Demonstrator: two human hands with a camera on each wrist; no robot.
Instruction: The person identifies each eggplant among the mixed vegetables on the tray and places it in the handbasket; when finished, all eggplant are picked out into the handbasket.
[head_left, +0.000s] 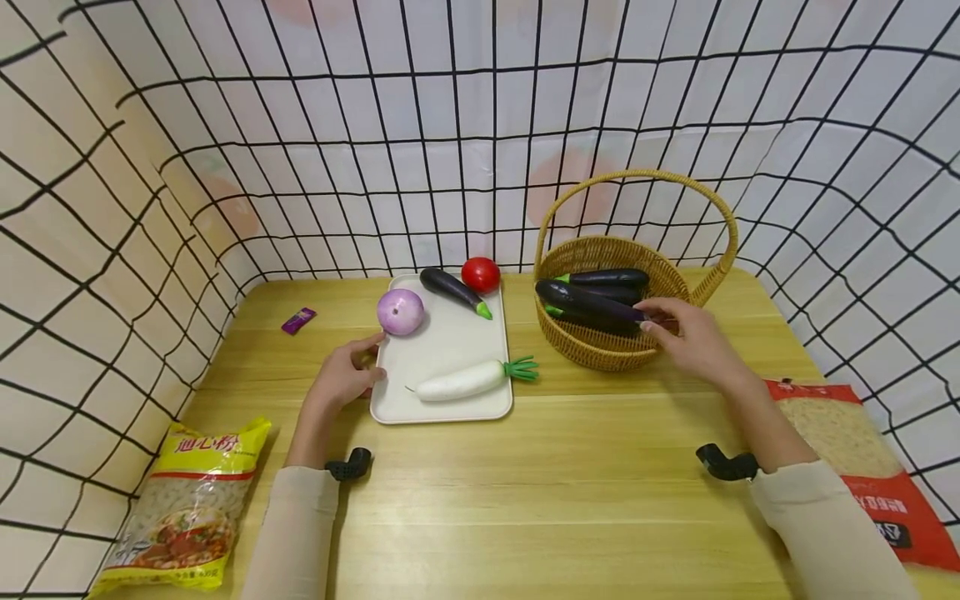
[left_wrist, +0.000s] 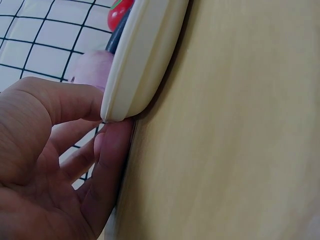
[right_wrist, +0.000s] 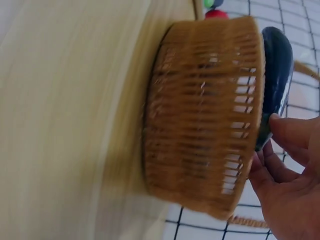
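Observation:
My right hand (head_left: pixel 692 337) pinches the end of a dark purple eggplant (head_left: pixel 585 302) between thumb and fingers. That eggplant lies across the wicker basket (head_left: pixel 600 357), over other eggplants inside it; in the right wrist view it shows above the basket's rim (right_wrist: pixel 260 65). On the left, my left hand (head_left: pixel 341 375) holds the left rim of a white tray (head_left: pixel 450 342), thumb and fingertips at its edge (left_wrist: pixel 112 112). The tray bears a purple onion (head_left: pixel 401 312), a smaller eggplant (head_left: pixel 453 290), a red tomato (head_left: pixel 481 275) and a white radish (head_left: pixel 461 382) with green leaves over the edge.
A small purple packet (head_left: pixel 298 321) lies left of the tray. A yellow bag of pasta (head_left: pixel 187 508) is at the front left, and a red bag (head_left: pixel 862 450) at the right. Black wire grid (head_left: pixel 450 150) walls the table's back and sides. The basket's tall handle (head_left: pixel 637 175) arches upward.

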